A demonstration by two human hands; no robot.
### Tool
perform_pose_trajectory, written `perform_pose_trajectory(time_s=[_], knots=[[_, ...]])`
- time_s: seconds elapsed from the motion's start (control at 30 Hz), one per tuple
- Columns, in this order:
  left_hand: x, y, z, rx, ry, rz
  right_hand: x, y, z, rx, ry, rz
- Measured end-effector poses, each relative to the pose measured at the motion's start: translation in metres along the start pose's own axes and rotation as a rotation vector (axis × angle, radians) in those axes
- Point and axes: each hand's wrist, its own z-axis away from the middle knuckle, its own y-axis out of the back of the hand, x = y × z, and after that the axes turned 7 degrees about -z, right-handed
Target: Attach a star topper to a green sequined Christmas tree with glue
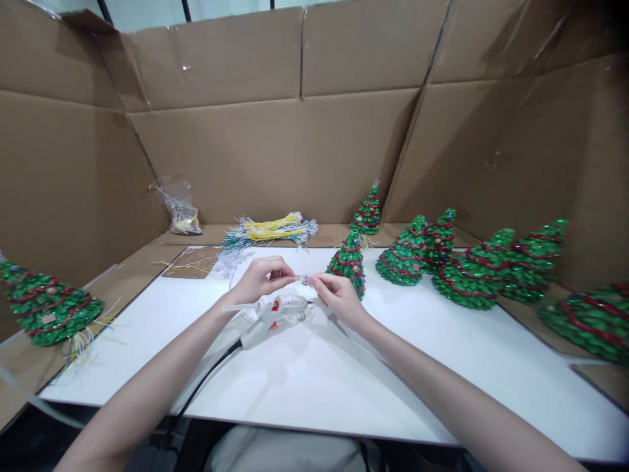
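Observation:
My left hand (pixel 263 278) and my right hand (pixel 337 294) meet above the white board (pixel 304 373), both pinched on a tiny glittery ornament (pixel 305 280) between them. Its exact make is too small to tell. A white hot glue gun (pixel 275 311) with a red trigger lies on the board just below my hands, its black cord running toward me. A small green sequin Christmas tree (pixel 348 262) with red garland stands upright right behind my right hand.
Several more green trees stand along the right side (pixel 407 252) (pixel 472 272) (pixel 590 321) and one at the left (pixel 46 305). A bundle of yellow and silver wire picks (pixel 270 229) and a plastic bag (pixel 179 206) lie at the back. Cardboard walls (pixel 275 144) enclose the table.

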Motion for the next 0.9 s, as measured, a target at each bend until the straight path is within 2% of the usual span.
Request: perform_pose_trajectory(time_s=[0.47, 0.9], knots=[[0.0054, 0.0056, -0.0003, -0.088, 0.178, 0.088, -0.0006, 0.0041, -0.0015, 0.044, 0.033, 0.031], [-0.0004, 0.0049, -0.001, -0.1, 0.233, 0.158, -0.0002, 0.0066, -0.0011, 0.062, 0.052, 0.066]])
